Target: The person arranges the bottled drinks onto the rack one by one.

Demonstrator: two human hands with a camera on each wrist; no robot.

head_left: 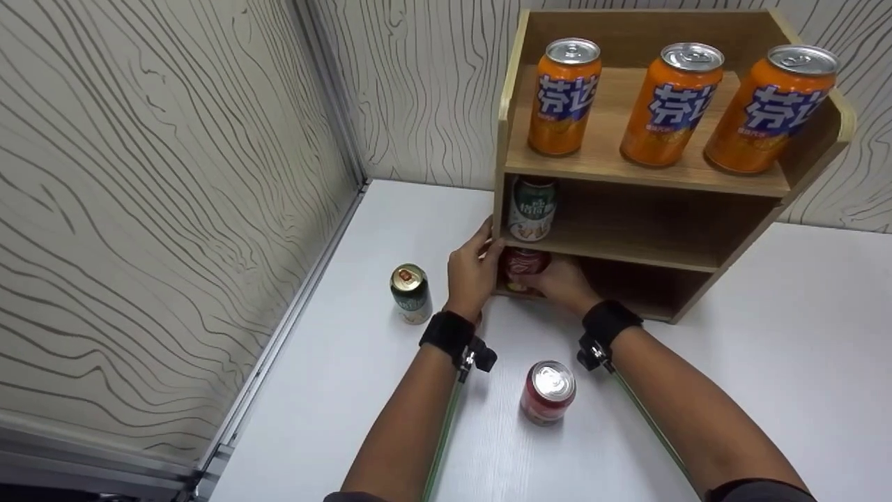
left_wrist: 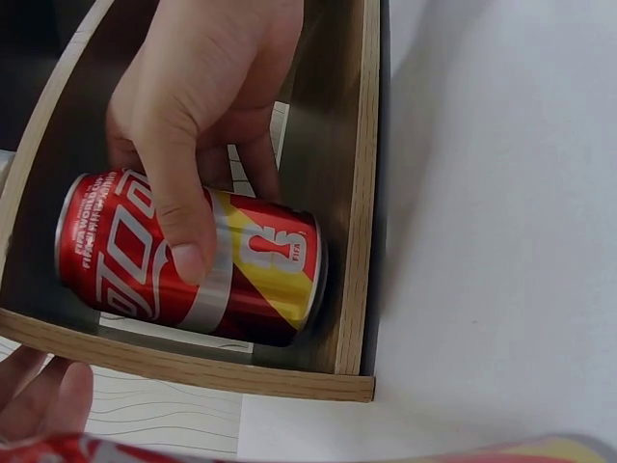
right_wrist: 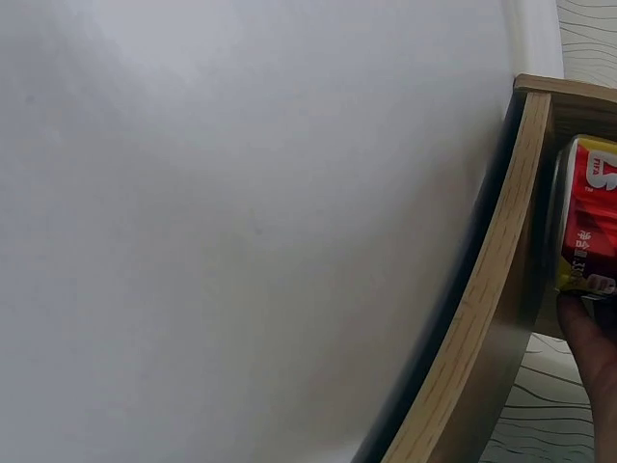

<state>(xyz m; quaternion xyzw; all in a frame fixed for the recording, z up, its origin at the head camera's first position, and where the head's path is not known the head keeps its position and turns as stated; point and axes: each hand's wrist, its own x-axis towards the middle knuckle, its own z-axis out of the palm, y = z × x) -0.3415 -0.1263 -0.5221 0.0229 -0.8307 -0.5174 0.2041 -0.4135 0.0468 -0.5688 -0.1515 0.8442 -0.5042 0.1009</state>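
Note:
My right hand (head_left: 561,279) reaches into the bottom compartment of a wooden shelf unit (head_left: 613,258) and grips a red Coca-Cola can (left_wrist: 193,260). Its thumb lies across the front of the can, which stands upright at the compartment's left end, close to the side panel. The right wrist view catches only part of this can (right_wrist: 593,212) and hand (right_wrist: 596,362). My left hand (head_left: 474,272) touches the outside of the left side panel, fingers stretched along it; its fingertips (left_wrist: 72,395) show beside the panel in the left wrist view.
Three orange soda cans (head_left: 564,97) stand on the top shelf. A green and white can (head_left: 534,209) is at the left of the middle shelf. On the white table (head_left: 334,418) stand another green can (head_left: 411,294) and a second red can (head_left: 548,394).

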